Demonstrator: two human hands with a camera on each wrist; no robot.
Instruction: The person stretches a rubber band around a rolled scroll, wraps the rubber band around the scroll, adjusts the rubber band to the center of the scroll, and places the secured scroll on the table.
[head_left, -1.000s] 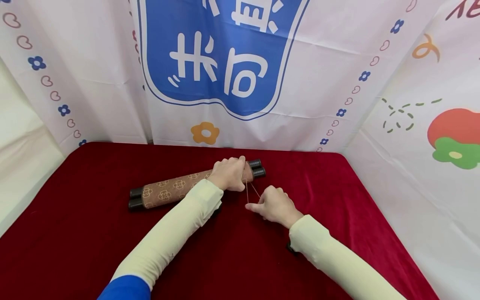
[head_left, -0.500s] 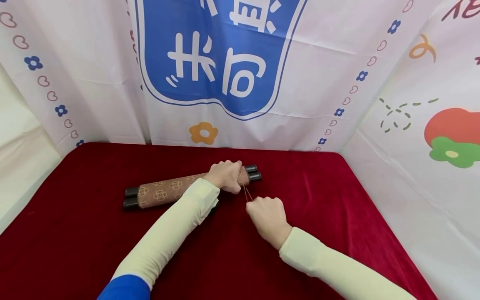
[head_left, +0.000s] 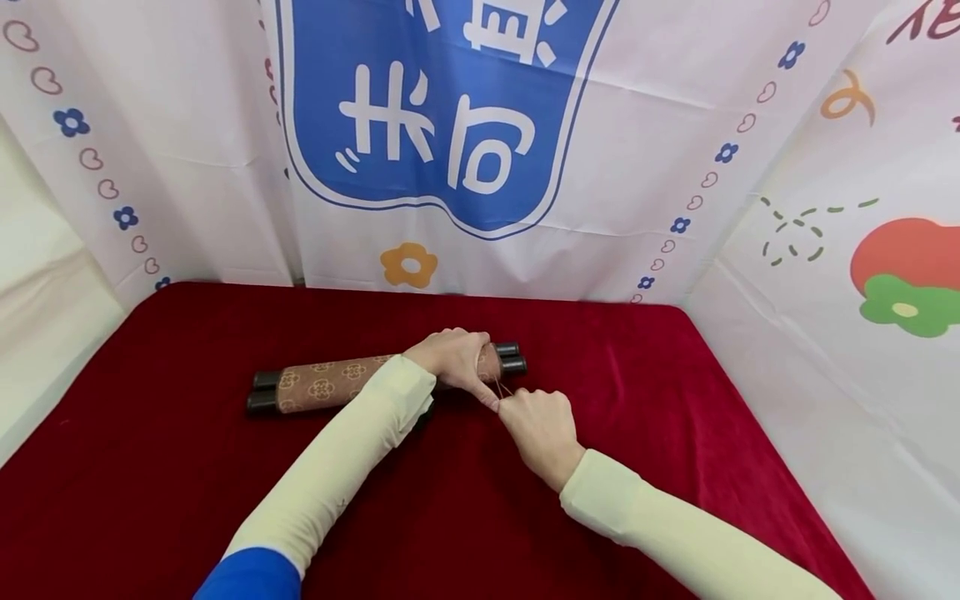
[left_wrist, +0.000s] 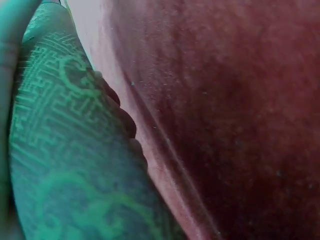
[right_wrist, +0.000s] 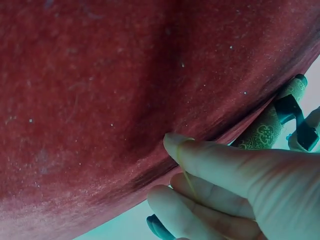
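A closed double-roller scroll (head_left: 322,386) with brown patterned cloth and black end knobs lies slanting across the table. My left hand (head_left: 453,358) grips it near its right end, thumb stretched out to touch the right hand. Beside that end, my right hand (head_left: 538,429) has its fingers curled and holds a thin elastic band stretched from the scroll. The right wrist view shows the band (right_wrist: 187,179) looped over the thumb and running to the fingers. Patterned cloth of the scroll (left_wrist: 65,130) fills the left of the left wrist view, fingertips showing past its far edge.
Dark red velvet cloth (head_left: 420,533) covers the table and has soft folds on the right. White printed curtains (head_left: 630,167) stand behind it and at both sides.
The right hand has turned over and its fingers have curled in, drawing the band's loop narrower. The scroll's right end has come slightly nearer. My left thumb has reached out to the right hand.
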